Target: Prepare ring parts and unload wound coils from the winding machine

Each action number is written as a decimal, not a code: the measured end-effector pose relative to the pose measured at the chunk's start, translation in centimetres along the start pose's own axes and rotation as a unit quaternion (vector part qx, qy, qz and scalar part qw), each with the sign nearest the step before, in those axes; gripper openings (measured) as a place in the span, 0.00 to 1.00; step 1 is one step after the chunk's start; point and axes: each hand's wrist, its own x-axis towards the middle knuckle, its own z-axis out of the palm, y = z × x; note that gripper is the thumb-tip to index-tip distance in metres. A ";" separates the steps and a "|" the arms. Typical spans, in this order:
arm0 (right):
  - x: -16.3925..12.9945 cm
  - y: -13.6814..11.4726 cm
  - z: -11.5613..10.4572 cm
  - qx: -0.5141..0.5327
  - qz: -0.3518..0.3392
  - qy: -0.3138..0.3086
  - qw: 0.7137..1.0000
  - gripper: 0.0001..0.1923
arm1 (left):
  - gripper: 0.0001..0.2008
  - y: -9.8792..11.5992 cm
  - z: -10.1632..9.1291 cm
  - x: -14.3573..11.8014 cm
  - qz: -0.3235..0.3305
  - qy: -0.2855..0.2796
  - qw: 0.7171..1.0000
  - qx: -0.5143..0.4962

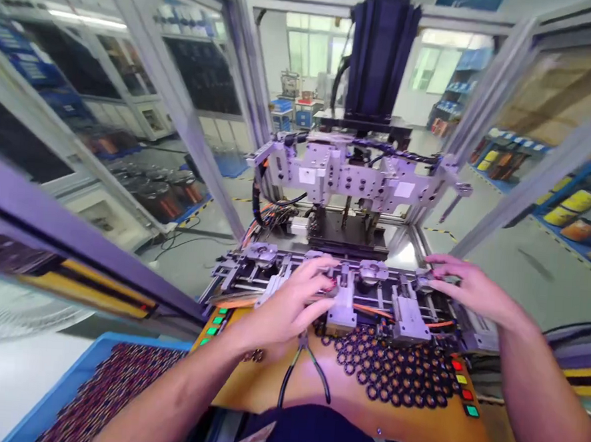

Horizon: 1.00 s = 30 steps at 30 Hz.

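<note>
My left hand [307, 298] reaches to a middle station of the metal fixture [343, 310], fingers curled around a small dark, reddish part [332, 286] at the fingertips; its kind is not clear. My right hand [464, 285] is at the rightmost clamp [425, 280], thumb and fingers bent round it; whatever they grip is hidden. Pliers with dark handles [290, 377] lie on the orange-brown panel [334, 410] below my left hand. Many small dark rings with copper-coloured centres [399, 371] are spread over the panel's right half.
Coloured buttons line both panel sides, green ones [212, 331] left and a red one [457, 365] among those right. A blue tray [92, 352] of small parts stands at lower left. The machine's press head [353, 174] hangs behind the fixture, between metal frame posts [237, 111].
</note>
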 end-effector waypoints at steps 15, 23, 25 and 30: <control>-3.0 -22.4 29.1 0.061 -0.320 -0.036 0.945 0.06 | 0.01 -6.2 8.3 -23.9 -0.317 0.063 0.942 0.093; -9.4 -14.2 23.0 0.021 -0.192 0.091 0.977 0.08 | 0.35 -7.1 10.2 -23.9 -0.287 0.113 0.945 0.110; -11.1 -12.3 22.2 -0.001 -0.146 0.117 0.982 0.08 | 0.30 -7.8 10.6 -23.0 -0.265 0.096 0.953 0.108; -13.5 -10.5 22.3 -0.031 -0.064 0.141 0.987 0.09 | 0.16 -8.9 11.5 -21.4 -0.245 0.094 0.957 0.121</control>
